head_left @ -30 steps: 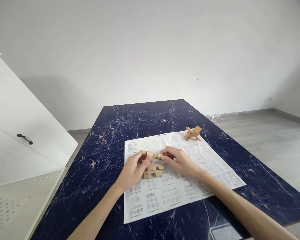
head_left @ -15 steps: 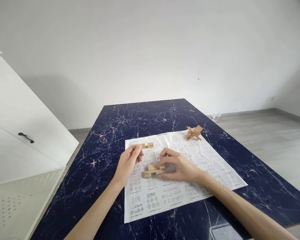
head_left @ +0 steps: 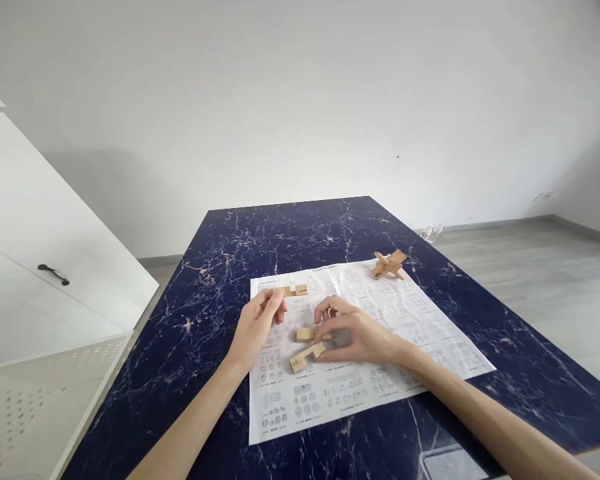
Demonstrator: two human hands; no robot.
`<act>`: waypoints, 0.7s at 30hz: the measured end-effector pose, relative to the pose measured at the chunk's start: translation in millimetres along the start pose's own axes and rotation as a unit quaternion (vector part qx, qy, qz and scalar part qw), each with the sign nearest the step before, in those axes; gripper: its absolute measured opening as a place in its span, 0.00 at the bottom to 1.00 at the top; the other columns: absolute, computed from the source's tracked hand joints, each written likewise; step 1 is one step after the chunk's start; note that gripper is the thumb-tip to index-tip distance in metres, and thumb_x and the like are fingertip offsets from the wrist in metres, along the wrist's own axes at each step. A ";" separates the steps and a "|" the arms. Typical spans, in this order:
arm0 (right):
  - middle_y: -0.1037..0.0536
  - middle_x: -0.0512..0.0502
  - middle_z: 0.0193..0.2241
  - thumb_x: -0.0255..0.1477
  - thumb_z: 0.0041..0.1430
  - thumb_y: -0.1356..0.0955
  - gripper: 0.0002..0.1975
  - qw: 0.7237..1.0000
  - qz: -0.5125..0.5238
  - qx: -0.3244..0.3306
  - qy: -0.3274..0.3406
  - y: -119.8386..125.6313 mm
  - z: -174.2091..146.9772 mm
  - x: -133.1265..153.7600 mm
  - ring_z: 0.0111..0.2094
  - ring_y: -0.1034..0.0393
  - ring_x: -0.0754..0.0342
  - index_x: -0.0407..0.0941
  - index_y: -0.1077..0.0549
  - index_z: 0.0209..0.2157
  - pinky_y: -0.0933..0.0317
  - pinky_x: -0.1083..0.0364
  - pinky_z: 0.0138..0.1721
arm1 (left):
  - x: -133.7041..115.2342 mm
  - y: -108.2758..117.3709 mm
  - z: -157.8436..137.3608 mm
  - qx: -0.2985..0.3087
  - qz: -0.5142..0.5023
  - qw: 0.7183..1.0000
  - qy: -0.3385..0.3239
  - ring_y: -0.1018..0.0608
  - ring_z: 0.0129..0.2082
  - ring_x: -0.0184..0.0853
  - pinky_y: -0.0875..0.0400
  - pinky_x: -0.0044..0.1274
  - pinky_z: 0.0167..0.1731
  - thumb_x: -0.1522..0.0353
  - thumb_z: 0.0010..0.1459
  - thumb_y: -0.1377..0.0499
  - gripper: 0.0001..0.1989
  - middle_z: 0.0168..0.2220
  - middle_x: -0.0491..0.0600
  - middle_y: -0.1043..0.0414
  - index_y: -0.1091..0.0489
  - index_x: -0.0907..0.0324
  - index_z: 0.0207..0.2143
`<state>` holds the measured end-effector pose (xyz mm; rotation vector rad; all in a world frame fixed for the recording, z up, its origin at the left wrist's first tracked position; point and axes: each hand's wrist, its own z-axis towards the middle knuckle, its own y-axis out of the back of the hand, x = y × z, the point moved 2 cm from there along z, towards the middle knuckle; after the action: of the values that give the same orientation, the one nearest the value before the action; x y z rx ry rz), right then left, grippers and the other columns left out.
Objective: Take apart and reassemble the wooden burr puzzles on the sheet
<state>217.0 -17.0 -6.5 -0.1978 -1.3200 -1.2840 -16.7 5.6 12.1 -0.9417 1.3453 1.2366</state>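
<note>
My left hand (head_left: pixel 263 317) is closed, thumb against fingers, on the end of a notched wooden puzzle piece (head_left: pixel 300 291) that sticks out to the right. Its other end is hidden by the fingers. Lower down, my right hand (head_left: pixel 353 332) pinches the right end of a second notched wooden puzzle piece (head_left: pixel 299 362), marked with a dark figure and tilted on the sheet. Just behind it lies a third wooden puzzle piece (head_left: pixel 306 335), partly covered by my right fingers. Beneath them all is a printed sheet (head_left: pixel 405 333) of small diagrams.
Several wooden pieces joined in a cross (head_left: pixel 389 265) sit at the sheet's far right corner. A phone-like device (head_left: pixel 453 465) lies at the near table edge. The dark blue marbled table (head_left: pixel 280 233) stands before a wall, with a white cabinet (head_left: pixel 55 247) at left.
The marked piece by my right hand has turned, its left end swinging toward me and away from the piece behind it. My left hand has stayed put.
</note>
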 end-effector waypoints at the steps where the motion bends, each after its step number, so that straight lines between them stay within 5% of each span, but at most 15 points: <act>1: 0.28 0.44 0.50 0.37 0.60 0.21 0.09 1.000 0.020 -0.001 -0.005 0.7 0.4 0.1 0.52 0.28 0.47 0.50 0.16 0.40 0.31 0.47 0.54 | -0.1 -0.3 0.0 -0.002 -0.002 1.000 -0.001 0.30 0.30 0.33 0.35 0.26 0.35 0.48 0.68 0.41 0.23 0.29 0.45 0.32 0.29 0.58 0.32; 7: 0.29 0.42 0.55 0.42 0.59 0.20 0.12 0.990 0.119 -0.067 -0.023 10.1 1.8 -2.1 0.50 0.29 0.47 0.50 0.16 0.40 0.32 0.43 0.56 | -5.6 -2.5 -3.2 0.010 0.001 1.000 -0.008 0.31 0.29 0.32 0.34 0.25 0.35 0.50 0.69 0.41 0.21 0.30 0.45 0.31 0.29 0.58 0.34; 12: 0.28 0.39 0.58 0.43 0.58 0.20 0.14 0.971 0.218 -0.075 -0.057 12.9 2.6 -3.0 0.60 0.32 0.40 0.49 0.17 0.37 0.27 0.46 0.49 | -10.0 -8.1 -8.7 0.062 0.038 0.997 -0.020 0.31 0.29 0.32 0.34 0.24 0.33 0.49 0.68 0.41 0.21 0.29 0.44 0.32 0.29 0.57 0.35; 16: 0.28 0.43 0.60 0.40 0.57 0.19 0.12 0.959 0.271 -0.026 -0.076 7.1 2.4 -3.7 0.48 0.26 0.49 0.49 0.16 0.38 0.27 0.52 0.41 | -12.0 -12.8 -12.8 0.091 0.052 0.994 -0.028 0.29 0.30 0.33 0.34 0.24 0.33 0.51 0.69 0.40 0.19 0.30 0.44 0.31 0.28 0.57 0.36; 21: 0.22 0.47 0.46 0.37 0.58 0.19 0.10 0.957 0.278 -0.012 -0.087 0.7 2.5 -5.0 0.36 0.29 0.56 0.50 0.15 0.39 0.32 0.57 0.32 | -12.3 -14.1 -13.9 0.099 0.059 0.993 -0.040 0.28 0.32 0.33 0.32 0.25 0.36 0.53 0.67 0.38 0.18 0.32 0.45 0.30 0.31 0.58 0.34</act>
<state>217.4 -12.0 -9.2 -0.6630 -1.2725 -0.8154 -3.5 -11.5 20.9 -0.6760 1.4474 1.1906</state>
